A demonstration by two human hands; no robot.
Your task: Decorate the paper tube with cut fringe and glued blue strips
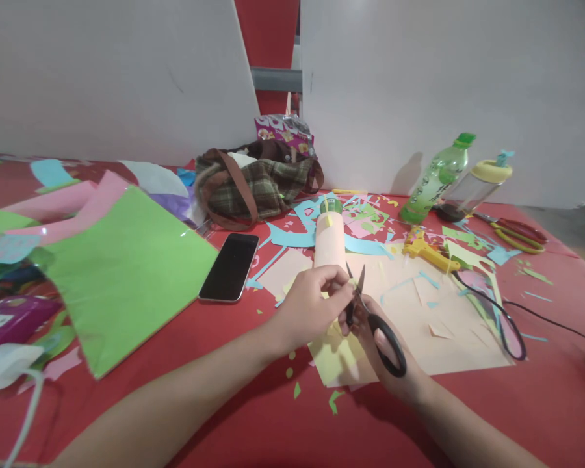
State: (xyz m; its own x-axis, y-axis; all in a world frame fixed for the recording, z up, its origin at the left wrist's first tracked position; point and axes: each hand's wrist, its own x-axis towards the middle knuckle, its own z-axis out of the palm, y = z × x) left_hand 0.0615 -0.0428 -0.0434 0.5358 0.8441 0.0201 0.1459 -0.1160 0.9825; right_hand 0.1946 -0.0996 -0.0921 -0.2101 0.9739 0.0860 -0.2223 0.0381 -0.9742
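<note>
My right hand grips a pair of black-handled scissors, thumb through one loop, with the blades apart and pointing away from me. My left hand is closed in a pinch beside the blades; a small bit of yellow paper seems to show at its fingertips, though most of it is hidden. Just beyond the hands lies a cylinder wrapped in pale peach paper, with a green end. Under the hands are a yellow sheet and a large peach sheet.
A black phone lies left of the hands, near green sheets. Right of them are a yellow glue gun with a black cord, a green bottle, a yellow-lidded cup and red-and-yellow-handled scissors. A plaid bag sits behind.
</note>
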